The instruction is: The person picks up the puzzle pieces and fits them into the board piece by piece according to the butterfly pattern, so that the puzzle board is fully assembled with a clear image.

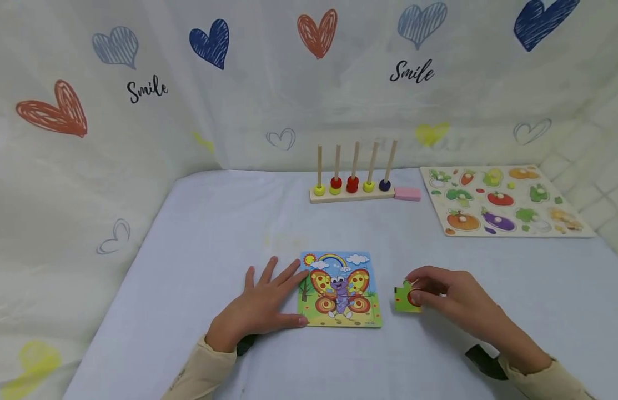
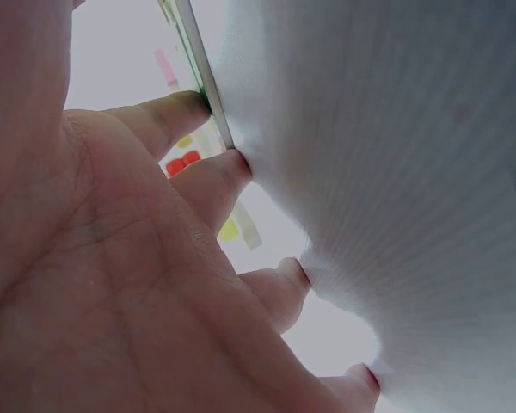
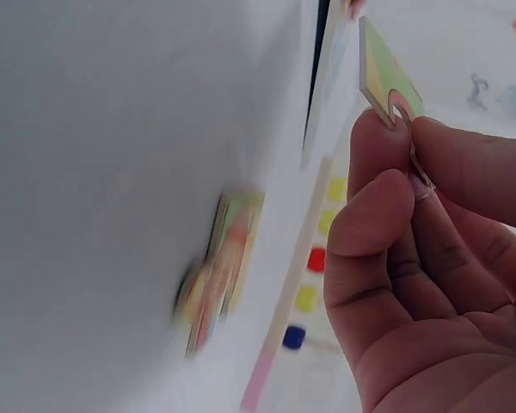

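A square butterfly jigsaw puzzle (image 1: 341, 294) lies flat on the table. My left hand (image 1: 262, 305) is spread at its left side, thumb and fingertips touching the edge; in the left wrist view the fingers (image 2: 211, 185) rest on the table and against the board's thin side. To the right of the puzzle, my right hand (image 1: 451, 294) pinches a green puzzle piece (image 1: 402, 300) between thumb and fingers, apart from the board. The right wrist view shows that piece (image 3: 383, 73) held up on edge, with more blurred pieces (image 3: 228, 267) lying on the table below the hand.
At the back stands a wooden bead abacus (image 1: 352, 194) with upright pegs and coloured beads, a pink block (image 1: 407, 194) at its right end. A vegetable peg board (image 1: 508, 201) lies at the back right. A white curtain (image 1: 249, 100) with printed hearts hangs behind the table.
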Available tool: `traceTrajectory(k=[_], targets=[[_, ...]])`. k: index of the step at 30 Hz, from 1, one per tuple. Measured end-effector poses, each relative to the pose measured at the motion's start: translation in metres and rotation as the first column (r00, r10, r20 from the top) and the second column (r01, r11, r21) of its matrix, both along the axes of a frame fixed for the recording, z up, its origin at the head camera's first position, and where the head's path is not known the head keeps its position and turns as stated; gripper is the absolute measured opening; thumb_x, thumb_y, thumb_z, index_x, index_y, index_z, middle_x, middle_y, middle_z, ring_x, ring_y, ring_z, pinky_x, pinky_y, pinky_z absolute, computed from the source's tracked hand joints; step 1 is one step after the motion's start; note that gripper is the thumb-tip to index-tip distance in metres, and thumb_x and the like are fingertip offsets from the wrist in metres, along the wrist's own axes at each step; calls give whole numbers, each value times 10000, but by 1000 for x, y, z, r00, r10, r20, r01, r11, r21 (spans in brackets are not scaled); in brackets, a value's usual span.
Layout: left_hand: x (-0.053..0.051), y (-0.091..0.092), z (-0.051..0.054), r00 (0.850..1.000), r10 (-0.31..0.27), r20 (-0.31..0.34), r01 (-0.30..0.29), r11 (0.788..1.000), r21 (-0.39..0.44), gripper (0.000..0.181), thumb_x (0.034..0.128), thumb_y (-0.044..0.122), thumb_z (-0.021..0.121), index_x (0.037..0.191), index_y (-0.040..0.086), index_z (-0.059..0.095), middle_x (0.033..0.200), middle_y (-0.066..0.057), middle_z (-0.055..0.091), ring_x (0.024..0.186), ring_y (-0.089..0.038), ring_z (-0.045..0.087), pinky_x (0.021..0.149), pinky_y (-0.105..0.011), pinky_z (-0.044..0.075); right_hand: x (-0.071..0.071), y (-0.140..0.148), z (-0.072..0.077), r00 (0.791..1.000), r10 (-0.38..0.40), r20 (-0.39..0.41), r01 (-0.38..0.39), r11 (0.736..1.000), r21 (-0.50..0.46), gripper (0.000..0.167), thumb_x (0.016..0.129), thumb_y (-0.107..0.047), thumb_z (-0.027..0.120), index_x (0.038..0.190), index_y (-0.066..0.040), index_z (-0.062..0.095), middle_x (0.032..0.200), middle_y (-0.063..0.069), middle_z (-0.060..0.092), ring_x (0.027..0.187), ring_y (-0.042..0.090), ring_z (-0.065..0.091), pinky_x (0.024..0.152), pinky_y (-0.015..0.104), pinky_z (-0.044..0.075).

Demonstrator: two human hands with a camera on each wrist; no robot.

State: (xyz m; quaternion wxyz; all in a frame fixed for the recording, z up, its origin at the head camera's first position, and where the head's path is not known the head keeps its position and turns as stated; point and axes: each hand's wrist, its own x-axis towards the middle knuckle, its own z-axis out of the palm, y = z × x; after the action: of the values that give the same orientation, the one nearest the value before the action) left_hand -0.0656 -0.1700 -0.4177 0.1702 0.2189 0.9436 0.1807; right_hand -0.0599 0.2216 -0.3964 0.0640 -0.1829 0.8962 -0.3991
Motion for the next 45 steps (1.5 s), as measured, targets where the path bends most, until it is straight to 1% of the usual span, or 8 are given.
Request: traceTrajectory(k=[4, 11, 17, 25, 31, 36, 40, 45], targets=[[-1, 1, -2, 1000, -5, -6, 5, 1000, 1, 929, 920, 602, 786, 1687, 284, 370, 1787, 36, 183, 1631, -422, 3, 1178, -794, -20, -5, -18, -1, 998, 55, 31, -53, 998, -41, 181, 979, -94, 796, 1154, -100, 751, 987, -68, 751, 840, 99, 685, 737, 273, 587], [-1, 1, -3, 1000, -3, -9, 3, 1000, -19, 937, 910, 628, 779, 1686, 299, 370, 1789, 33, 178, 1632, -415, 3, 1182, -790, -18, -10, -41, 0, 996, 78, 46, -75, 996, -54, 190, 975, -71, 790, 1161, -93, 758, 975, -88, 744, 853, 106, 692, 759, 283, 592], [-1, 0, -2, 1000, -1, -7, 1, 1000, -13, 933, 917, 607, 785, 1688, 287, 367, 1788, 28, 181, 1630, -424, 3, 1181, -789, -22, -12, -57, -1, 993, 97, 65, -90, 991, -98, 213, 970, -93, 803, 1180, -86, 767, 995, -67, 741, 863, 138, 688, 771, 282, 594], [0, 0, 0, 1000, -14, -12, 14, 1000, 5, 919, 935, 570, 787, 1690, 263, 365, 1787, 16, 186, 1626, -442, 7, 1176, -796, -13, -15, -81, 0, 984, 172, 35, -165, 974, -153, 195, 987, -80, 782, 1180, -56, 769, 983, -28, 739, 837, 129, 680, 745, 286, 596], [1, -2, 1, 1000, -16, -17, 16, 1000, 6, 912, 940, 570, 781, 1690, 262, 364, 1787, 15, 189, 1624, -447, 12, 1173, -800, -2, -19, -102, -3, 974, 224, 14, -220, 966, -136, 162, 1001, -55, 757, 1163, -56, 763, 1042, 0, 762, 886, 110, 693, 792, 286, 602], [2, -5, 1, 1000, -9, -18, 9, 1000, 6, 911, 940, 571, 781, 1689, 260, 366, 1785, 14, 194, 1623, -452, 19, 1171, -804, 6, -21, -122, -7, 967, 254, -20, -255, 960, -118, 154, 983, -3, 753, 1130, -50, 762, 1023, 3, 763, 858, 91, 685, 767, 281, 600], [1, -5, 0, 1000, -10, -21, 10, 1000, -3, 912, 940, 589, 772, 1691, 275, 361, 1786, 26, 189, 1625, -443, 16, 1174, -800, 6, -20, -133, -8, 966, 253, -45, -257, 961, -103, 141, 981, 7, 750, 1106, -55, 761, 981, -14, 745, 827, 82, 665, 735, 277, 592], [-1, -4, 0, 1000, -15, -16, 15, 1000, -6, 906, 941, 600, 764, 1691, 289, 361, 1788, 34, 180, 1628, -431, 4, 1178, -794, 0, -19, -144, -10, 968, 243, -64, -247, 967, -64, 154, 966, 31, 752, 1088, -62, 761, 960, -60, 726, 832, 77, 648, 740, 277, 582]])
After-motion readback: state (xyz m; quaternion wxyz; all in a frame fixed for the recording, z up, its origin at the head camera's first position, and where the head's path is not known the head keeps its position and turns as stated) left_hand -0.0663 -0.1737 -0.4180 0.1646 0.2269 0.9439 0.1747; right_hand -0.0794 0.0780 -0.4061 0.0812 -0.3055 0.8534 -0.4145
